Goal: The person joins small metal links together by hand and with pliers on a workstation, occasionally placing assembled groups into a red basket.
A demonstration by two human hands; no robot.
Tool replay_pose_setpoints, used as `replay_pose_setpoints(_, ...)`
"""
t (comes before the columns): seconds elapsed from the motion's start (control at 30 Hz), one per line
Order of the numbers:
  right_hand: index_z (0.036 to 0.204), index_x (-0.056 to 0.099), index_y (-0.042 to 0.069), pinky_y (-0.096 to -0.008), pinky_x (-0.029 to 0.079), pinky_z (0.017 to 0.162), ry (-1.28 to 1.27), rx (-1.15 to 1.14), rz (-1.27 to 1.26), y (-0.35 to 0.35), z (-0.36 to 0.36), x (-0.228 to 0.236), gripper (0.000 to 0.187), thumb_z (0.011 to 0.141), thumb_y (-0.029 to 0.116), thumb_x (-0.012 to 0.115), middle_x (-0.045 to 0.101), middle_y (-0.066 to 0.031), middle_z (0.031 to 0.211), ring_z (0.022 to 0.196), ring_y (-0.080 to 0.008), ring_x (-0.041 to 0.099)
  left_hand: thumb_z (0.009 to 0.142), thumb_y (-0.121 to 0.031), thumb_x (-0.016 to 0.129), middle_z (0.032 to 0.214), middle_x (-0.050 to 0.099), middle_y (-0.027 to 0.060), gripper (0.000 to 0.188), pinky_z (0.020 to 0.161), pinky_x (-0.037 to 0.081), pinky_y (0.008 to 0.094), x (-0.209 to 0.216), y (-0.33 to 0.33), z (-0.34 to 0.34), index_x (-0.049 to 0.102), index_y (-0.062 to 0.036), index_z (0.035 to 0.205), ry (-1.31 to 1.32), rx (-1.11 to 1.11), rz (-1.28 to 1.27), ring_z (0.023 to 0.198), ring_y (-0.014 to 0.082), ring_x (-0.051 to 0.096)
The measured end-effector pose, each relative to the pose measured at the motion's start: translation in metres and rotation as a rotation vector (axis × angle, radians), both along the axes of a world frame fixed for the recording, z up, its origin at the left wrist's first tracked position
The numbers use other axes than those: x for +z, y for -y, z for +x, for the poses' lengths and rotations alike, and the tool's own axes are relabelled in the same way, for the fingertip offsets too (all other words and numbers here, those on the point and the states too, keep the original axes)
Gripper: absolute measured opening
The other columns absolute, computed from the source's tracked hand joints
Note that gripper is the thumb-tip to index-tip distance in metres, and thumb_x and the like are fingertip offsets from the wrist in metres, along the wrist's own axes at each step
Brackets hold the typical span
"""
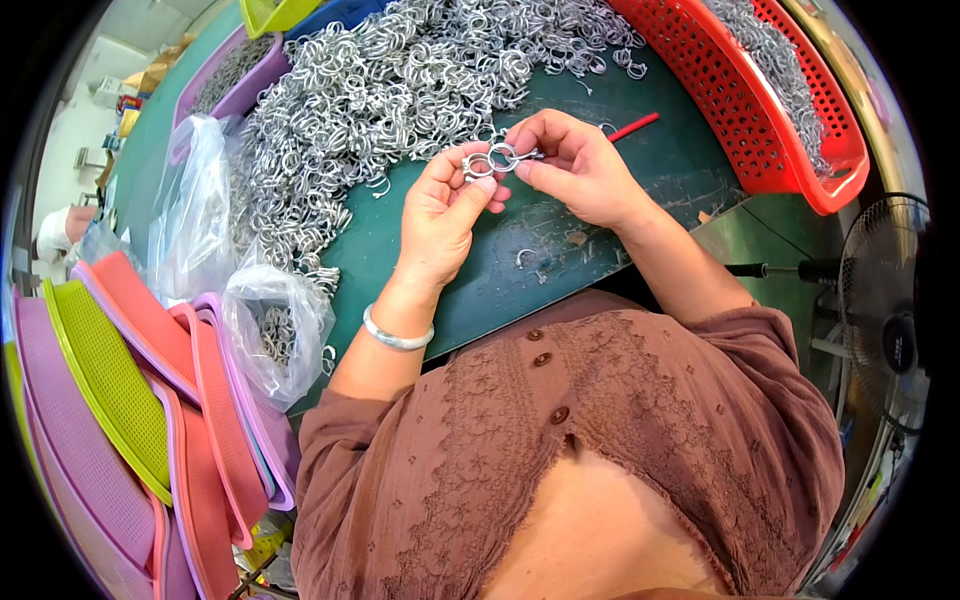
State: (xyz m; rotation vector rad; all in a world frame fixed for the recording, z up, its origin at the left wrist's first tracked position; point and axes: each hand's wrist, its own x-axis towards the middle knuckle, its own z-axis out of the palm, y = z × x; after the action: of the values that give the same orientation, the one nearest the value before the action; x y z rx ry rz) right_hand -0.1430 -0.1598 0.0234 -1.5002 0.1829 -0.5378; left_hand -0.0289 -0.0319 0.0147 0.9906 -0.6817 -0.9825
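Over the green table (500, 265), my two hands meet in front of a big heap of silvery ring-shaped clamps (400, 80). My left hand (447, 205) is closed, pinching a metal ring clamp (476, 168) between thumb and fingers. My right hand (580, 172) is closed too, its thumb and forefinger on another metal ring clamp (502, 157). The two rings touch or overlap; whether they are hooked together I cannot tell. Just beyond my right hand lies a thin red stick (635, 127), partly hidden by the fingers.
A red perforated basket (715, 110) of metal pieces stands at the right, a purple basket (270, 72) at the far left. Clear plastic bags (190, 200) lie left of the heap. Stacked colored baskets (105, 375) fill the lower left. A fan (885, 300) stands at the right.
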Motion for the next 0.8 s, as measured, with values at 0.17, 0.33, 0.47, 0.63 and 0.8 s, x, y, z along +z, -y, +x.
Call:
replay_pose_setpoints(0.17, 0.097, 0.055, 0.001, -0.0204, 0.041, 0.067, 0.028, 0.023, -0.045, -0.005, 0.0, 0.007, 0.022, 0.077, -0.002, 0.05, 0.053, -0.0012, 0.086, 0.075, -0.006, 0.05, 0.081, -0.002, 0.053, 0.091, 0.057, 0.0055, 0.027, 0.063, 0.045, 0.0204, 0.003, 0.0, -0.003, 0.049, 0.0003, 0.107, 0.056, 0.044, 0.02, 0.073, 0.0101, 0.055)
replay_pose_setpoints(0.33, 0.102, 0.058, 0.006, -0.0186, 0.04, 0.062, -0.069, 0.064, -0.117, -0.005, 0.0, 0.004, 0.028, 0.077, -0.004, 0.048, 0.053, 0.0012, 0.084, 0.069, -0.0036, 0.046, 0.078, -0.001, 0.056, 0.084, 0.056, 0.0032, 0.028, 0.059, 0.044, 0.0182, -0.002, 0.0, -0.006, 0.05, 0.0014, 0.105, 0.215, 0.147, -0.008, 0.066, 0.0067, 0.052)
replay_pose_setpoints(0.47, 0.103, 0.057, 0.005, -0.0182, 0.04, 0.062, -0.091, 0.101, 0.024, -0.008, 0.0, 0.005, 0.029, 0.077, -0.004, 0.047, 0.054, 0.0012, 0.085, 0.068, -0.0032, 0.045, 0.077, 0.001, 0.057, 0.083, 0.055, 0.0016, 0.028, 0.059, 0.042, 0.0167, 0.001, 0.0, -0.009, 0.051, 0.0014, 0.105, 0.225, 0.164, -0.026, 0.067, 0.005, 0.05)
replay_pose_setpoints(0.63, 0.105, 0.053, 0.002, -0.0207, 0.043, 0.068, -0.012, 0.122, 0.083, -0.008, 0.003, -0.004, 0.03, 0.077, -0.006, 0.048, 0.054, -0.0015, 0.092, 0.078, -0.0061, 0.051, 0.073, 0.003, 0.061, 0.079, 0.055, 0.0014, 0.032, 0.055, 0.041, 0.0164, -0.013, 0.002, -0.007, 0.055, -0.0002, 0.104, 0.467, 0.3, -0.062, 0.064, 0.0043, 0.049)
replay_pose_setpoints(0.8, 0.103, 0.05, 0.0, -0.0251, 0.044, 0.077, 0.096, 0.145, 0.233, -0.009, 0.005, -0.009, 0.03, 0.075, -0.007, 0.05, 0.053, -0.0047, 0.1, 0.089, -0.0113, 0.052, 0.069, 0.004, 0.063, 0.076, 0.053, 0.0011, 0.036, 0.053, 0.039, 0.0159, -0.005, 0.001, -0.006, 0.058, -0.0042, 0.104, 0.625, 0.331, -0.113, 0.062, 0.0043, 0.047)
